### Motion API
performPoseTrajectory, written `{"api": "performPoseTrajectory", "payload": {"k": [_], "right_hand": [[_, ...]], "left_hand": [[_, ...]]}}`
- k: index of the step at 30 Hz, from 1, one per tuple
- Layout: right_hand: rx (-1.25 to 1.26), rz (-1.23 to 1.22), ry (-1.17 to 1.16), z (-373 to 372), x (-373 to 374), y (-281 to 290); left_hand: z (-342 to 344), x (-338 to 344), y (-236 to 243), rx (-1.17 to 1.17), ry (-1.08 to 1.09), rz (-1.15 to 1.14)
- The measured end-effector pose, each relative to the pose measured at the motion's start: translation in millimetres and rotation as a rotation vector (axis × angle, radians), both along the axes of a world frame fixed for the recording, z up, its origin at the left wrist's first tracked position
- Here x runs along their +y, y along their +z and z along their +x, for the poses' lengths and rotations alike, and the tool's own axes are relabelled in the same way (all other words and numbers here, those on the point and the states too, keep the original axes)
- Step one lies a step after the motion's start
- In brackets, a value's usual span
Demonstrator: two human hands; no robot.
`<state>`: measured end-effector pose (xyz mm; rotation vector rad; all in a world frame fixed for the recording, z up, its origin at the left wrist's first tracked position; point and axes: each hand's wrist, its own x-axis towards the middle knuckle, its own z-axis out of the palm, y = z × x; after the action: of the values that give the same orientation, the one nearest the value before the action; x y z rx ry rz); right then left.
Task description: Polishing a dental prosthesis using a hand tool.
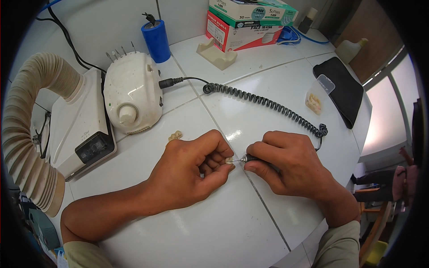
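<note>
My left hand (192, 167) pinches a small pale tooth-shaped piece (229, 160) between thumb and fingertips. My right hand (286, 163) grips a slim rotary handpiece (250, 158), and its thin metal bit meets the small piece. A coiled black cord (263, 98) links the handpiece to a white control unit (134, 89) with several burs standing on top. Just beyond my left hand lies another small cream piece (175, 135) on the tiled table (232, 223).
At left stands a white dust collector (80, 129) with a ribbed hose (22, 134). A blue cylinder (155, 41), mask boxes (241, 35) and beige holder (216, 54) are behind. At right lie a clear container (315, 100) and black pouch (344, 89); a person (391, 183) is beyond.
</note>
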<state>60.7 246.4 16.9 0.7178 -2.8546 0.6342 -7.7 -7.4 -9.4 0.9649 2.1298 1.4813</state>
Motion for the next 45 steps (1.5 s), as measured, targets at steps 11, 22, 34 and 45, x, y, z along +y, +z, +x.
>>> {"api": "performPoseTrajectory", "payload": {"k": [11,22,34,45], "right_hand": [[-0.009,-0.008,-0.021,1.6,-1.7,0.5],[-0.009,-0.014,-0.028,1.5,-1.8,0.7],[-0.005,0.001,-0.034,2.1,-2.9,1.1],[-0.048,-0.008,-0.064,3.5,-6.6,5.1]], "left_hand": [[-0.5,0.1,-0.5,0.016,-0.012,-0.007],[-1.0,0.3,0.8,-0.009,-0.024,-0.019],[-1.8,-0.2,0.7,-0.022,-0.028,-0.019],[-2.4,0.4,2.2,-0.032,-0.019,-0.037]]}}
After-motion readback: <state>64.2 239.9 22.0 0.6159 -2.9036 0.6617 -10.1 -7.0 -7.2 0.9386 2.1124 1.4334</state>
